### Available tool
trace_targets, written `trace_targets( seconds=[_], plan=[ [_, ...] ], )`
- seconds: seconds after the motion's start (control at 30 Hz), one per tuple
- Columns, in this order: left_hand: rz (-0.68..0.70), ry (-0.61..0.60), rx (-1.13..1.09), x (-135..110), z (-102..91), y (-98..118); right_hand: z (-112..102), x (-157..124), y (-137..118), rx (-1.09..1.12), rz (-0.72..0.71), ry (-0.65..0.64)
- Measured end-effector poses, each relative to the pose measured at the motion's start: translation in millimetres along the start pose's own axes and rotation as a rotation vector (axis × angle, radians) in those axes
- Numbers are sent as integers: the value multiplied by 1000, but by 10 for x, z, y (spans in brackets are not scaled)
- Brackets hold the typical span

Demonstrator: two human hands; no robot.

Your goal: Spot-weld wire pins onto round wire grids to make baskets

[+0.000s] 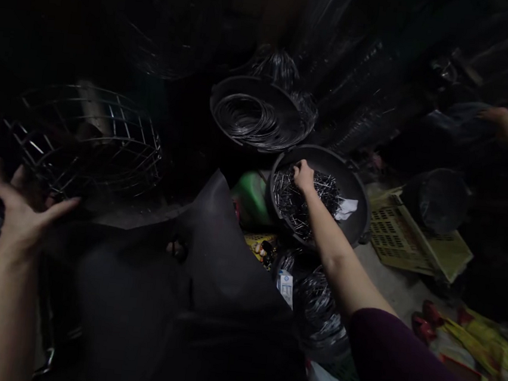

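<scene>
Curled grip at right hand point(303, 176), can't tell if clasping any short metal rods point(287, 204). Right under it, heaped in round black basin point(355, 185), long axes crisscrossed. Nearer of 2 hands: right. Splayed at left hand point(27, 212), near wire basket point(106, 139).

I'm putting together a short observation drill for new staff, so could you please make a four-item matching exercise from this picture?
Column one:
1. Right hand
2. Left hand
3. White scrap
4. Coiled wire

Column two:
A. Lying toward the right side of the lower basin
B. Fingers spread, near the wire basket
C. Inside the upper basin
D. Arm stretched out, fingers at the thin metal pieces

Right pairs: 1-D, 2-B, 3-A, 4-C.
</scene>
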State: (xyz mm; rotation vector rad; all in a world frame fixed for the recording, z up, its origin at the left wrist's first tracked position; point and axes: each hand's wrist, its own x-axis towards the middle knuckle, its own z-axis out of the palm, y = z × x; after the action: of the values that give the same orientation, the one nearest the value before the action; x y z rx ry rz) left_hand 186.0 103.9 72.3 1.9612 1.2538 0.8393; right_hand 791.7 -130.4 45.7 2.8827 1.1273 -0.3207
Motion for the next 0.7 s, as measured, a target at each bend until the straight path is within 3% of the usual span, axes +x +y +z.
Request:
trace_targets(
  seconds=[0.1,0.23,0.4,0.5,0.57,0.63,0.7],
  plan=[
    [-44,-47,-82,201,-11,44,54,15,-15,3,46,-38],
    [-101,14,-128,246,31,34,89,-16,-88,10,38,-59],
    [-144,60,-255,-59,11,259,-104,-286,-144,69,-9,37],
    [-44,82,-192,-339,-9,475,-247,-404,-169,149,-3,106],
    [28,127,-117,-488,-17,593,-368,-492,-310,303,9,192],
    [88,154,-56,-594,-24,718,-564,-710,-606,573,-66,227],
    [142,149,20,-651,-23,873,-822,-1083,-1033,849,-231,144]
  ],
)
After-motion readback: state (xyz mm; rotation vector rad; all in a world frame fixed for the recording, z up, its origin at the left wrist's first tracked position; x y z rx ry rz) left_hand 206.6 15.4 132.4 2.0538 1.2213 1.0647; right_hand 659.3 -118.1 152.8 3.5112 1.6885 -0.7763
